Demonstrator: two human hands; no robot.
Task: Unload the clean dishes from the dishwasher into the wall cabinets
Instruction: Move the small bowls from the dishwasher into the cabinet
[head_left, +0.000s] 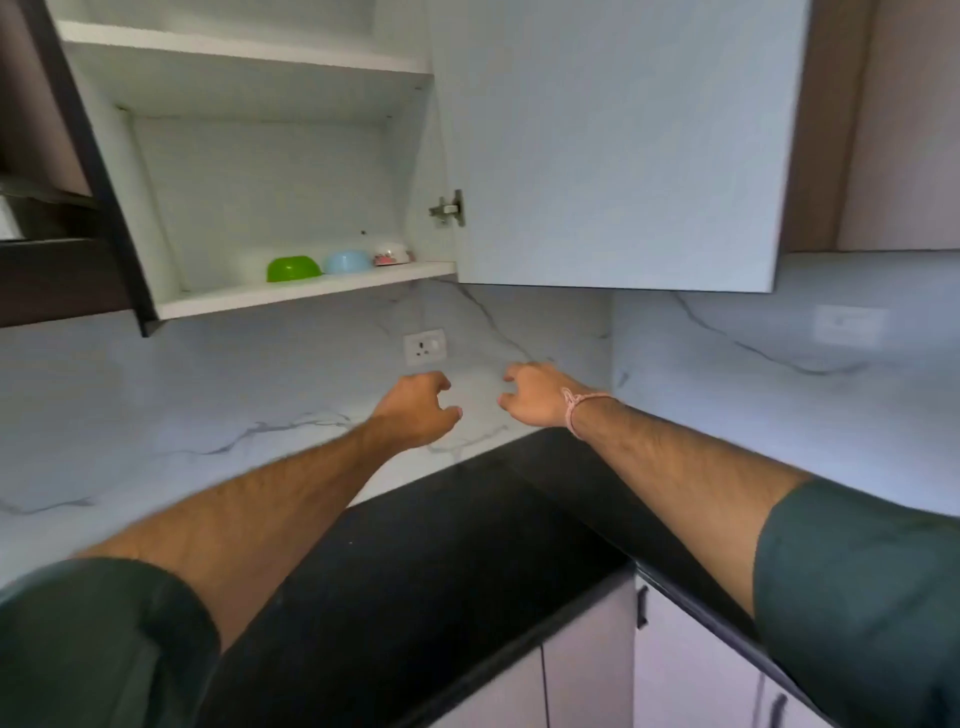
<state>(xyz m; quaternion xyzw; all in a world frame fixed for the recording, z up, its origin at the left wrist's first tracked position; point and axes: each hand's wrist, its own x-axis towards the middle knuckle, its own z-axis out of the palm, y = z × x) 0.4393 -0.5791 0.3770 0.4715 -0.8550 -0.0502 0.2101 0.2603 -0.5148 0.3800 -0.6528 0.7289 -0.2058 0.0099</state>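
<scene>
Bowls, three of them, sit in a row on the lower shelf (291, 299) of the open wall cabinet (260, 182) in the head view. There is one green bowl (293, 268) at the left, one blue bowl (348, 261) in the middle and one white patterned bowl (392, 254) at the right, close to the cabinet's side wall. The green and blue ones look turned rim-down. One upper shelf (234, 49) shows above them. The cabinet door (613, 145) is swung open to the right on one visible metal hinge (448, 209).

Both arms reach forward below the cabinet, over the far part of the black surface (441, 545). The left hand (415, 410) and the right hand (535, 395) hang near each other in front of the marble backsplash (156, 389), apart and touching nothing. The left fingers (441, 382) are loosely curled and hold nothing, and so are the right fingers (511, 371). One pink thread (576, 408) circles the right wrist.

Two wall sockets are set in the backsplash: one socket (425, 346) just above the hands, and a second socket (849, 325) far to the right.
</scene>
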